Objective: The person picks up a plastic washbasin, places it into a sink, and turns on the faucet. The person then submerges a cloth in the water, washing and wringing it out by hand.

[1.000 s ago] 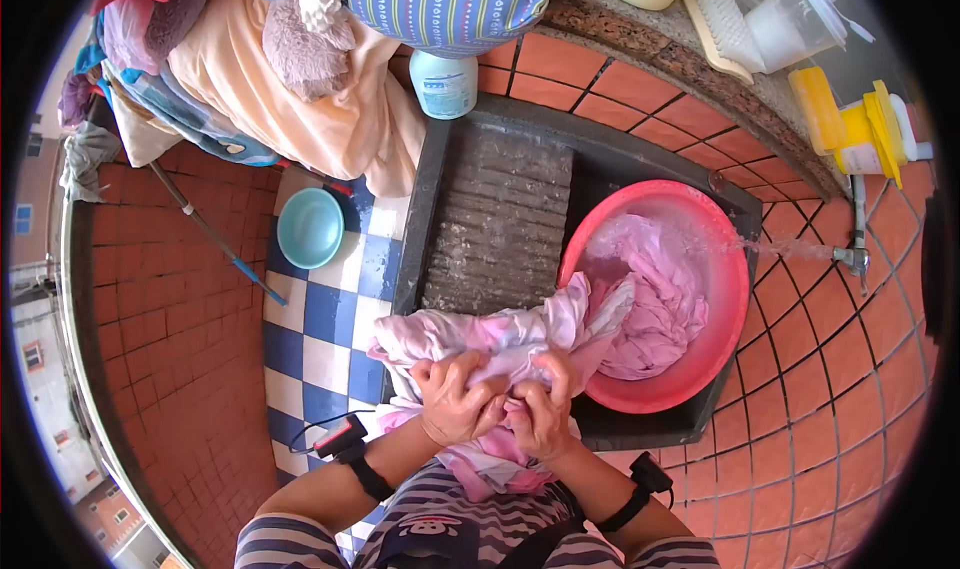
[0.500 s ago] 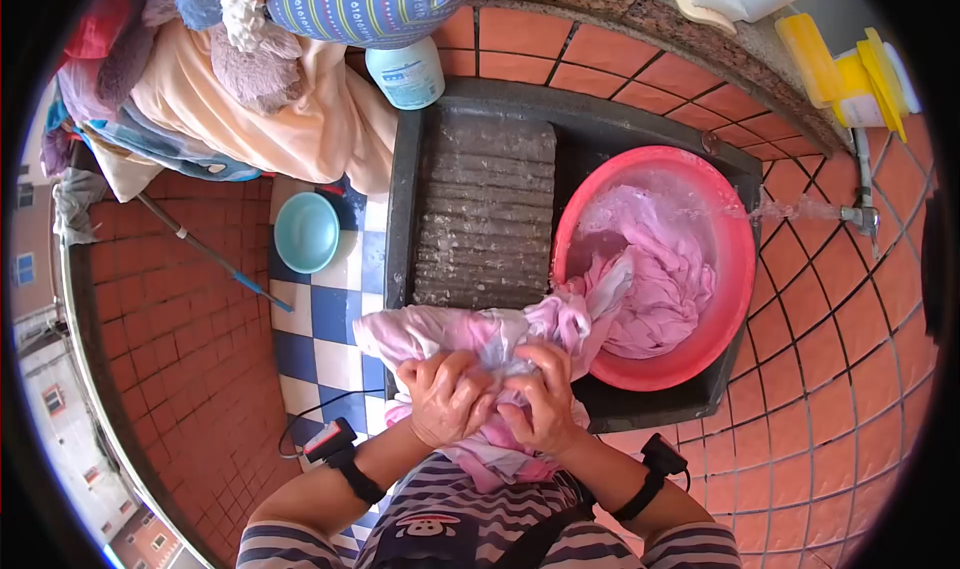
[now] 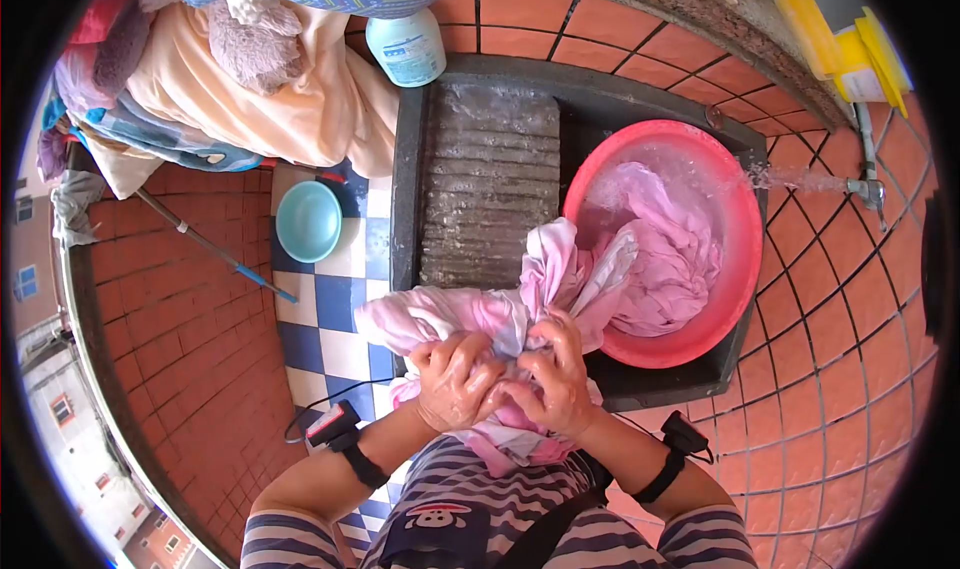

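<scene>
At lower centre, the left hand [image 3: 458, 381] and right hand [image 3: 555, 377] curl their fingers around bunched pink-and-white patterned cloth [image 3: 430, 317], whose fold beside the round red plastic basin [image 3: 743, 259] now stands higher than before.

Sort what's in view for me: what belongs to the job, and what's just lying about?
In the job:
cloth, gripped in both hands
basin
running tap
sink

Seemingly just lying about:
bowl
bottle
pole
heaped fabrics
</scene>
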`<state>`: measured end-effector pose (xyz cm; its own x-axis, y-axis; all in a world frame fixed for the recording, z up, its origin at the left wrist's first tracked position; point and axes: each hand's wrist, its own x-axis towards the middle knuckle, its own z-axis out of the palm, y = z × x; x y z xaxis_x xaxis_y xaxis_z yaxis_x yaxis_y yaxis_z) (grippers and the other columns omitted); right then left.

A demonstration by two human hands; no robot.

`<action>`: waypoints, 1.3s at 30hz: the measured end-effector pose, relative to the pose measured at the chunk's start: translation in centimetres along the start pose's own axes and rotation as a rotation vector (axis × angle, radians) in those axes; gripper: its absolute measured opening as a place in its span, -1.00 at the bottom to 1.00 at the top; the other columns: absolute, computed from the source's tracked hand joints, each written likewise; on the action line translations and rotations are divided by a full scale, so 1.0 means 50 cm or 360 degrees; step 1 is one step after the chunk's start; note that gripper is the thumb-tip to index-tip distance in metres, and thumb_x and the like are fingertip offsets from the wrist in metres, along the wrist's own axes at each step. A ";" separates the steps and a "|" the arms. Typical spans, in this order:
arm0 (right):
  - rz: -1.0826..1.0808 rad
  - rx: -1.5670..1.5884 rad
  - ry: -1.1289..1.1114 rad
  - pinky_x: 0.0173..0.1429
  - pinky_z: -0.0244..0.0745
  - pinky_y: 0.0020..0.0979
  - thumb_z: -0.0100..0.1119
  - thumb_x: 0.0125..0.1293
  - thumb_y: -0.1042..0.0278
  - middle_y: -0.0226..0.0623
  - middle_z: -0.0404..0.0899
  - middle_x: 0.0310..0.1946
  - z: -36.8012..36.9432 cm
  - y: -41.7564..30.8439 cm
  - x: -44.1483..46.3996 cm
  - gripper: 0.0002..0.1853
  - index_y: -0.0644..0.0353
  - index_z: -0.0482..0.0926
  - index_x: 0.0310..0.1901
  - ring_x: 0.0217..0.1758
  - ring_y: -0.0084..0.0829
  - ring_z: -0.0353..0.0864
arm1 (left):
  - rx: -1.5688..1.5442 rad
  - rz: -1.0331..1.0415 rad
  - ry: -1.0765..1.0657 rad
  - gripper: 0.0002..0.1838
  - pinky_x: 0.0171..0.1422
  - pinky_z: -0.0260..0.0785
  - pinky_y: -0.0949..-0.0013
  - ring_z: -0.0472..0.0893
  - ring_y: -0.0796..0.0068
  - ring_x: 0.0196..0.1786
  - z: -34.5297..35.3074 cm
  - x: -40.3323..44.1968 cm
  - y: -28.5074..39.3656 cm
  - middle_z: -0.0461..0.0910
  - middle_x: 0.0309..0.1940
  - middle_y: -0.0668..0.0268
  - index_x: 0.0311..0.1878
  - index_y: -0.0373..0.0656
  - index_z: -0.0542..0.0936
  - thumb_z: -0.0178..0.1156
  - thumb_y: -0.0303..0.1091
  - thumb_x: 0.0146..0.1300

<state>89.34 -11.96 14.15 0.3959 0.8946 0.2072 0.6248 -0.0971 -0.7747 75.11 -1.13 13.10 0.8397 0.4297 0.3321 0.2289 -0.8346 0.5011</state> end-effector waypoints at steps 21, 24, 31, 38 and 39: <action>-0.0001 -0.0322 0.0621 -0.07 0.29 -0.08 0.18 0.22 0.33 -0.09 0.46 -0.37 0.141 0.300 0.327 -0.79 0.23 0.41 -0.46 -0.23 -0.02 0.38 | 0.0202 -0.0886 0.0005 -0.71 -0.06 0.25 0.02 0.49 0.02 -0.12 0.199 0.306 -0.218 0.57 -0.28 0.10 -0.33 -0.13 0.59 0.00 -0.14 0.24; 0.0117 -0.0877 0.0615 0.22 0.32 -0.06 0.15 0.27 0.07 0.04 0.51 0.07 0.165 0.331 0.341 -0.66 0.24 0.60 -0.28 0.11 0.19 0.40 | 0.0400 -0.0797 0.0298 -0.74 -0.01 0.25 -0.02 0.50 0.06 -0.08 0.213 0.346 -0.237 0.61 -0.19 0.10 -0.31 -0.09 0.62 0.00 -0.17 0.24; 0.0172 -0.0012 0.0108 0.16 0.26 -0.07 0.30 0.14 0.05 -0.10 0.42 -0.07 0.010 -0.009 -0.034 -0.65 0.16 0.45 -0.47 0.05 -0.06 0.44 | -0.0106 -0.0096 0.0010 -0.83 0.17 0.00 0.09 0.46 0.27 0.00 -0.001 -0.013 -0.014 0.53 -0.14 0.30 -0.50 0.00 0.55 0.18 -0.15 0.04; 0.0222 -0.0748 0.0729 -0.01 0.24 -0.16 0.20 0.23 0.17 -0.16 0.50 -0.18 0.111 0.301 0.342 -0.79 0.12 0.54 -0.26 -0.03 -0.11 0.41 | 0.0412 -0.0817 0.0276 -0.73 0.05 0.23 0.05 0.49 0.07 -0.08 0.238 0.376 -0.240 0.61 -0.28 0.15 -0.36 -0.10 0.67 0.11 -0.13 0.17; 0.0198 -0.0970 0.0685 0.10 0.28 -0.14 0.19 0.24 0.15 -0.08 0.51 -0.07 0.115 0.307 0.338 -0.77 0.12 0.57 -0.20 0.06 -0.05 0.42 | 0.0448 -0.0768 0.0289 -0.74 0.06 0.24 0.04 0.49 0.08 -0.03 0.234 0.378 -0.237 0.63 -0.24 0.18 -0.34 -0.08 0.68 0.12 -0.13 0.18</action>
<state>101.75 4.20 2.30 0.6379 0.6238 0.4517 0.7701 -0.5222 -0.3663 94.02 12.82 4.07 0.5161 0.8151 0.2630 0.7070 -0.5788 0.4064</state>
